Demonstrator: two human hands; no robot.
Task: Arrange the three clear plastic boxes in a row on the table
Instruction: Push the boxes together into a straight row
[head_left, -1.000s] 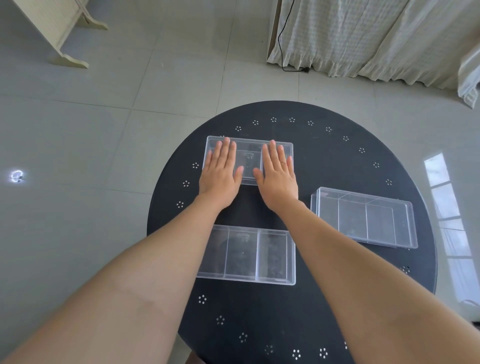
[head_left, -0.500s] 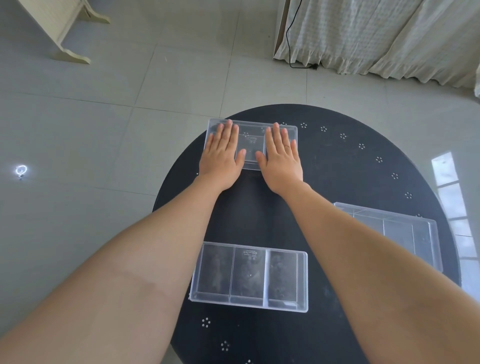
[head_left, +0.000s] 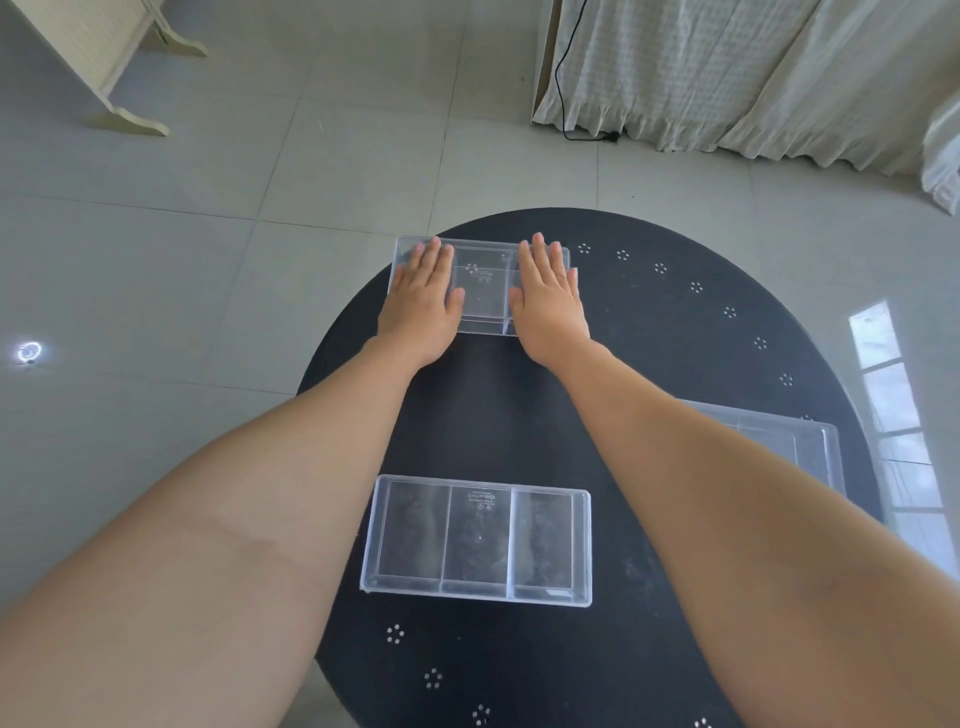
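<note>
Three clear plastic boxes with inner dividers lie on a round black table (head_left: 675, 332). The far box (head_left: 483, 286) sits at the table's far edge. My left hand (head_left: 423, 301) lies flat on its left end and my right hand (head_left: 548, 296) lies flat on its right end, fingers stretched out and pressing down. A second box (head_left: 478, 540) lies near me between my forearms. The third box (head_left: 795, 447) is at the right, partly hidden behind my right forearm.
The table edge drops to a grey tiled floor on the left and beyond the far box. A white wooden furniture leg (head_left: 130, 114) stands at the far left. Curtains (head_left: 727, 78) and a black cable (head_left: 561, 93) hang at the far right.
Both hands have slid the far box away from me to the table's far edge. My hands have spread apart toward the box's two ends.
</note>
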